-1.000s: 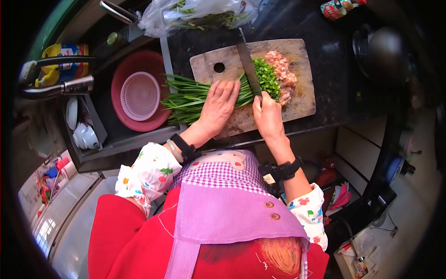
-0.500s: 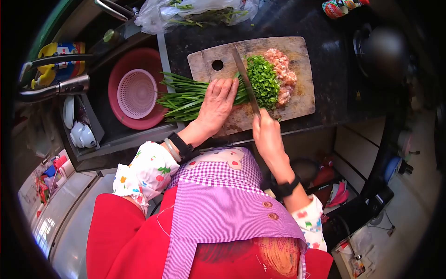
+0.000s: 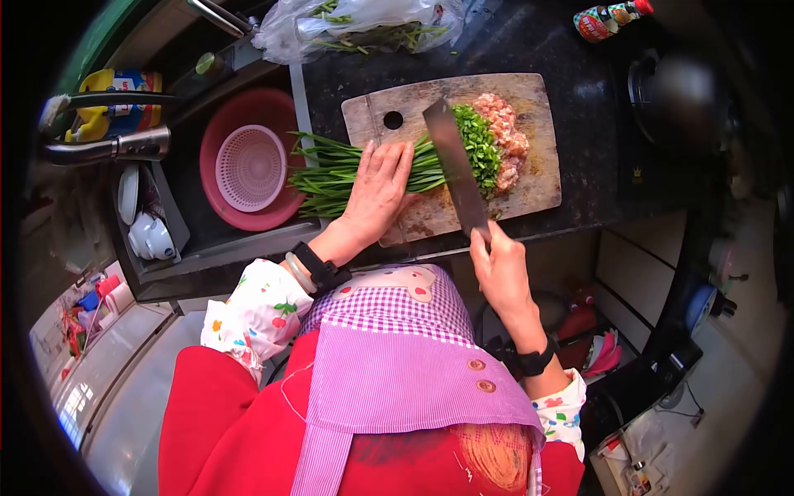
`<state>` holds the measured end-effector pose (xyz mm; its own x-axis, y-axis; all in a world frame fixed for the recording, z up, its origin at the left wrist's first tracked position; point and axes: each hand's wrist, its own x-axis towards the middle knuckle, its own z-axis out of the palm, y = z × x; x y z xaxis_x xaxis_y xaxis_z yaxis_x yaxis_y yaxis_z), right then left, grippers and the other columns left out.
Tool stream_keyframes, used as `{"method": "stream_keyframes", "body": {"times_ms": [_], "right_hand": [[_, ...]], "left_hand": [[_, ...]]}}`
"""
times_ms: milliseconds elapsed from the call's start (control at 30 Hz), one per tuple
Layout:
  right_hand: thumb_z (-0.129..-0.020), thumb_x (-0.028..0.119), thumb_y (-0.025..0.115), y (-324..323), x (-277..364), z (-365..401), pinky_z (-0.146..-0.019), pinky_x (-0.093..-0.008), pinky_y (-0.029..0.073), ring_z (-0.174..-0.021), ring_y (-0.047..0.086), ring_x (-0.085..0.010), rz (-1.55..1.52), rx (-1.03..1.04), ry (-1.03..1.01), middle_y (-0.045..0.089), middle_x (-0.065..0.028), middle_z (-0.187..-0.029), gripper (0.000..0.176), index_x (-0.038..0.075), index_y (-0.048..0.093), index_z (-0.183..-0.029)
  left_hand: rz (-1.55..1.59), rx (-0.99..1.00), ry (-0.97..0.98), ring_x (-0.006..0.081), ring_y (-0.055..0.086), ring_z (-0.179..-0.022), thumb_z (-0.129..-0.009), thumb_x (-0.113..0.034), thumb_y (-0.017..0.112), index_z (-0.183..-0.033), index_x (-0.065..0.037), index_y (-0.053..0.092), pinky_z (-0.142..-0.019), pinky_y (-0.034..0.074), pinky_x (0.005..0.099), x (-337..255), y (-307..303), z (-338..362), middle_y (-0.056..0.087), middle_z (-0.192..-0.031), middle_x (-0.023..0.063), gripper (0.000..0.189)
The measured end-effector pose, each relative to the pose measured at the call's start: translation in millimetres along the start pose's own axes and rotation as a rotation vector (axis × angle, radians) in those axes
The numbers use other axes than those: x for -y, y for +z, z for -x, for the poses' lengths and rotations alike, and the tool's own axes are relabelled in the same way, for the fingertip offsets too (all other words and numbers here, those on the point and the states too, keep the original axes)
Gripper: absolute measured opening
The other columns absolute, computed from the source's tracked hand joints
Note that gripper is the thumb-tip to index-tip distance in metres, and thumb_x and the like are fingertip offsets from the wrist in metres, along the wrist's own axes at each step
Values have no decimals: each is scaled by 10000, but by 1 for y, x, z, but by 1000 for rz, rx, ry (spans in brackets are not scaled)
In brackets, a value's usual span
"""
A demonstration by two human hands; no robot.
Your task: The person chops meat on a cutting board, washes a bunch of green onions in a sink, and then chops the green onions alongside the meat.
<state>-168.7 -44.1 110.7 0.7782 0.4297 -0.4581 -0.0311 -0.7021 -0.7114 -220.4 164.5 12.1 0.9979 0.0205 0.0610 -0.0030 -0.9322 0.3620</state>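
Note:
A bunch of long garlic chives (image 3: 329,169) lies across the left part of a wooden cutting board (image 3: 531,186), the far ends hanging past its edge. My left hand (image 3: 378,188) presses down over the bunch, its fingers bent across the stalks. In my right hand (image 3: 503,266) is the handle of a cleaver (image 3: 457,169). Its broad blade is tilted so the flat side shows, between the uncut stalks and a heap of chopped chives (image 3: 481,149). Part of that heap is hidden by the blade. Minced meat (image 3: 509,136) lies against the heap on the right.
Left of the board, a pink colander (image 3: 251,168) sits inside a red basin (image 3: 217,128) in the sink, beneath a faucet (image 3: 141,145). A plastic bag (image 3: 285,33) with greens lies behind the board. A sauce bottle (image 3: 597,23) lies at the back right.
The cleaver has lifted and tipped over to the right, turning its flat side into view. My right hand has shifted right and toward me. My left hand has slid slightly left along the chives.

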Motion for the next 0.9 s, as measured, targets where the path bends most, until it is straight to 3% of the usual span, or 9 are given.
{"method": "stream_keyframes", "body": {"times_ms": [100, 167, 267, 400, 500, 700, 900], "right_hand": [[-925, 74, 532, 7, -7, 9, -504, -457, 433, -645, 604, -440, 56, 20, 8, 529, -266, -611, 103, -27, 533, -903], [-933, 99, 525, 15, -11, 10, -533, -506, 438, -658, 600, -456, 140, 11, 3, 554, -279, -630, 124, -20, 508, -901], [-940, 117, 516, 34, -11, -13, -546, -515, 444, -677, 602, -468, 242, -40, -86, 571, -291, -654, 146, -22, 501, -897], [-942, 136, 516, 48, -2, -57, -554, -509, 453, -690, 606, -470, 219, -105, -156, 580, -298, -673, 176, -35, 522, -902], [-941, 120, 514, 35, -14, -59, -553, -486, 460, -692, 604, -464, 27, -186, -104, 568, -290, -670, 187, -58, 565, -918], [-927, 64, 535, 8, 1, -2, -516, -469, 424, -681, 593, -459, 56, 17, -16, 543, -275, -633, 115, -50, 531, -908], [-924, 85, 532, 33, -7, -17, -558, -516, 444, -711, 596, -474, 117, 0, -41, 569, -298, -671, 131, -46, 532, -936]], "left_hand": [[3, 28, 9, 326, 400, -1240, -723, -181, 719, -1399, 46, 355, -1129, 268, 474, -2, 3, 1, 420, -1287, 170, 801], [-236, 0, 61, 292, 401, -1239, -793, -120, 565, -1371, 40, 400, -1133, 276, 446, -2, 9, 1, 429, -1268, 157, 622], [-195, 2, 41, 288, 408, -1229, -809, -72, 478, -1352, 39, 426, -1128, 292, 428, -4, 10, 0, 429, -1252, 153, 556], [-223, -17, 58, 288, 414, -1217, -808, -83, 488, -1346, 48, 427, -1125, 299, 421, -3, 12, 1, 431, -1232, 152, 557], [-163, -55, 46, 314, 411, -1218, -786, -53, 508, -1364, 50, 409, -1108, 322, 422, -3, 11, -2, 419, -1257, 164, 595], [-200, -31, 34, 297, 420, -1214, -792, -70, 507, -1333, 65, 428, -1113, 311, 422, -4, 10, -1, 433, -1247, 157, 563], [-106, -32, 44, 302, 429, -1197, -778, -61, 520, -1321, 75, 431, -1053, 357, 411, -4, 5, 0, 434, -1249, 166, 567]]}}
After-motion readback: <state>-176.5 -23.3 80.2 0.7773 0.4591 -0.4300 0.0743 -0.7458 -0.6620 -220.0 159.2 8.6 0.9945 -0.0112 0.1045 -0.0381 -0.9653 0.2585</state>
